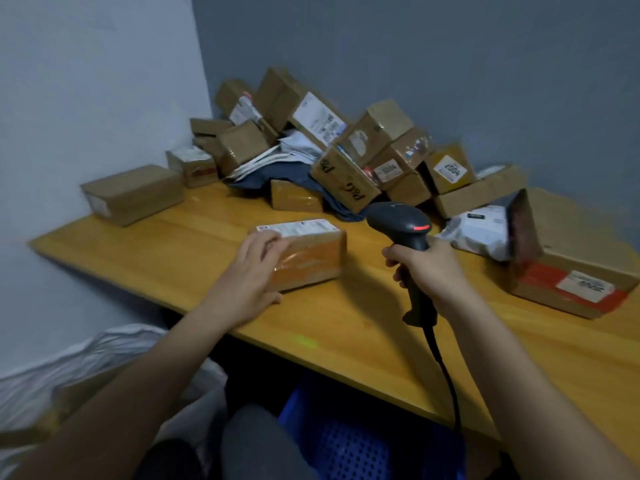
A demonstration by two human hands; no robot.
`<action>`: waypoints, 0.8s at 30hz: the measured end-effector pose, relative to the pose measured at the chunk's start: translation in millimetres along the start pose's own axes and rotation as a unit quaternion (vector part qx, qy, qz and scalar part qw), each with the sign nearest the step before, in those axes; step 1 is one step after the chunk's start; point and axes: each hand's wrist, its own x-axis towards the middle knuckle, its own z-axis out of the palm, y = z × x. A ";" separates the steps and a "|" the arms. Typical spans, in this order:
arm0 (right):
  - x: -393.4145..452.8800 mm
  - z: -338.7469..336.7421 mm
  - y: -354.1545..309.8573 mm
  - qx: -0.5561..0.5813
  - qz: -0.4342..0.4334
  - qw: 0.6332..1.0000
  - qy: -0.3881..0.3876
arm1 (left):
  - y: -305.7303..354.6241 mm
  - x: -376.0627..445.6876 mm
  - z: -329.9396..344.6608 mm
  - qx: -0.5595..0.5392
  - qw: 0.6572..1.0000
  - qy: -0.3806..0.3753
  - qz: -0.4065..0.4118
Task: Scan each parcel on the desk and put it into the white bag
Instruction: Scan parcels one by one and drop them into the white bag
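Brown taped parcel (304, 258) with white label, black scanner (405, 230) glowing red, yellow-orange wooden desk (346, 327), blue perforated crate (353, 441) lower centre.

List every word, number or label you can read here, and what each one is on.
"P&G", handwritten twice, upside down: brown box in the pile.
"2004", upside down: white sticker on the yellowish box.
"5004", roughly: sticker on the box beside it.
Label on the parcel under the left hand: too blurred.
All other labels: unreadable.
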 end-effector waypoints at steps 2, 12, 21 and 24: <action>-2.4 20.0 -3.8 0.006 0.008 1.000 -0.022 | -7.4 -17.8 -5.7 -0.013 0.999 -0.038 -0.002; -14.3 36.2 -10.6 -0.017 0.041 0.998 -0.051 | -19.9 24.1 -27.6 -0.308 0.904 -0.106 -0.277; -17.1 34.1 -1.2 -0.002 0.036 0.998 -0.050 | -29.0 23.6 -54.0 -0.278 0.906 -0.224 -0.228; -15.8 41.1 -0.4 0.014 0.046 0.997 -0.053 | -18.1 18.7 -45.5 -0.293 0.906 -0.155 -0.265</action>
